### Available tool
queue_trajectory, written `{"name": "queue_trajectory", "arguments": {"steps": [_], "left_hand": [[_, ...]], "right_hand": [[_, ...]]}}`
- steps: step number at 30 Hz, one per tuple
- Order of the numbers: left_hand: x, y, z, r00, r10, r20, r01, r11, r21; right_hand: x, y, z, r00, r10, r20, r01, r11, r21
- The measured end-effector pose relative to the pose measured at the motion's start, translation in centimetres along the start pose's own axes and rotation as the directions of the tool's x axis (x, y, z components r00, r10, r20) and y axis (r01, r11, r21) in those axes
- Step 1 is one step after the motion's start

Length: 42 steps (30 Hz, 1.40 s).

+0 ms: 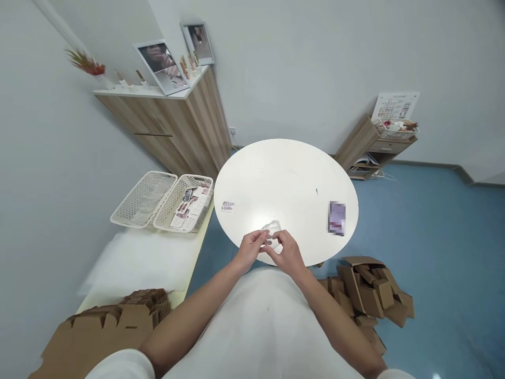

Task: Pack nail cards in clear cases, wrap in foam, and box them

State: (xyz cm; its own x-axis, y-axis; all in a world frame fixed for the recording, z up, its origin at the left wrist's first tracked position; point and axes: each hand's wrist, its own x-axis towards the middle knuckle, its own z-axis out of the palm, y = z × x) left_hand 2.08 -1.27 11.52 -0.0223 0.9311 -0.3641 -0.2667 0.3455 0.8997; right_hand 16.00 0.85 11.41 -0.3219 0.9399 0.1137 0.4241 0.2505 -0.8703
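At the near edge of the round white table (284, 179), my left hand (250, 247) and my right hand (289, 252) come together, fingertips almost meeting. Both are pinched on a small, pale, see-through piece (269, 241), too small to make out. Just beyond and beneath the fingers lies a crumpled white item (272, 225), partly hidden by them. A small sheet with purple-brown marks (228, 206) rests at the table's left side. Toward the right edge is a blurred purple rectangular object (336, 218), and a small dark item (316, 191) lies further back.
Two white baskets, one with clear bags (144, 200), one with printed cards (189, 208), stand on a side table at left. Flattened cardboard (106, 331) lies nearer. Open cardboard boxes (371, 289) sit on the floor at right. Wooden cabinets (177, 123) line the wall.
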Motion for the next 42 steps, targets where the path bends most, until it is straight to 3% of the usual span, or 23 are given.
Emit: {"name": "queue_trajectory", "arguments": {"steps": [2, 5, 7, 10, 13, 16, 19, 24, 28, 30, 34, 42], "left_hand": [[1.1, -0.3, 0.7, 1.0, -0.022, -0.019, 0.023, 0.999, 0.041], [2.6, -0.9, 1.8, 0.998, -0.056, -0.001, 0.056, 0.996, 0.066], [3.4, -1.3, 2.6, 0.996, -0.084, 0.016, 0.082, 0.995, 0.064], [4.1, -1.8, 3.6, 0.995, -0.097, 0.037, 0.094, 0.992, 0.079], [4.4, -2.0, 3.7, 0.999, -0.002, 0.052, -0.009, 0.977, 0.213], [4.4, -1.8, 3.0, 0.985, 0.137, 0.107, -0.171, 0.868, 0.466], [4.5, -1.3, 2.6, 0.968, 0.171, 0.184, -0.249, 0.763, 0.597], [4.8, -0.8, 2.6, 0.961, 0.182, 0.206, -0.273, 0.722, 0.636], [4.6, -0.7, 2.6, 0.969, 0.167, 0.183, -0.246, 0.749, 0.616], [4.4, -0.5, 2.7, 0.972, 0.151, 0.182, -0.23, 0.779, 0.584], [4.1, -0.3, 3.1, 0.969, 0.12, 0.218, -0.222, 0.814, 0.536], [3.4, -0.8, 4.4, 0.974, 0.099, 0.205, -0.186, 0.865, 0.467]], "right_hand": [[0.0, 1.3, -1.6, 0.997, -0.005, -0.082, 0.001, 0.999, -0.047], [0.2, 3.7, -4.0, 0.972, 0.16, -0.173, -0.147, 0.986, 0.082], [0.5, 5.2, -5.1, 0.951, 0.303, -0.057, -0.274, 0.914, 0.298], [1.1, 6.8, -6.2, 0.913, 0.386, 0.134, -0.395, 0.753, 0.526], [1.7, 7.4, -6.6, 0.891, 0.431, 0.141, -0.425, 0.687, 0.589], [2.1, 7.6, -6.7, 0.88, 0.451, 0.147, -0.44, 0.661, 0.608], [2.3, 7.8, -6.5, 0.889, 0.417, 0.187, -0.437, 0.655, 0.617], [2.0, 8.1, -6.4, 0.899, 0.385, 0.21, -0.434, 0.716, 0.547], [2.0, 7.7, -7.3, 0.956, 0.247, 0.159, -0.289, 0.884, 0.366], [2.0, 7.4, -7.8, 0.97, 0.135, 0.204, -0.197, 0.926, 0.322], [2.2, 7.2, -8.3, 0.958, 0.028, 0.285, -0.116, 0.947, 0.299], [2.1, 7.2, -8.8, 0.981, -0.144, 0.13, 0.109, 0.965, 0.24]]}}
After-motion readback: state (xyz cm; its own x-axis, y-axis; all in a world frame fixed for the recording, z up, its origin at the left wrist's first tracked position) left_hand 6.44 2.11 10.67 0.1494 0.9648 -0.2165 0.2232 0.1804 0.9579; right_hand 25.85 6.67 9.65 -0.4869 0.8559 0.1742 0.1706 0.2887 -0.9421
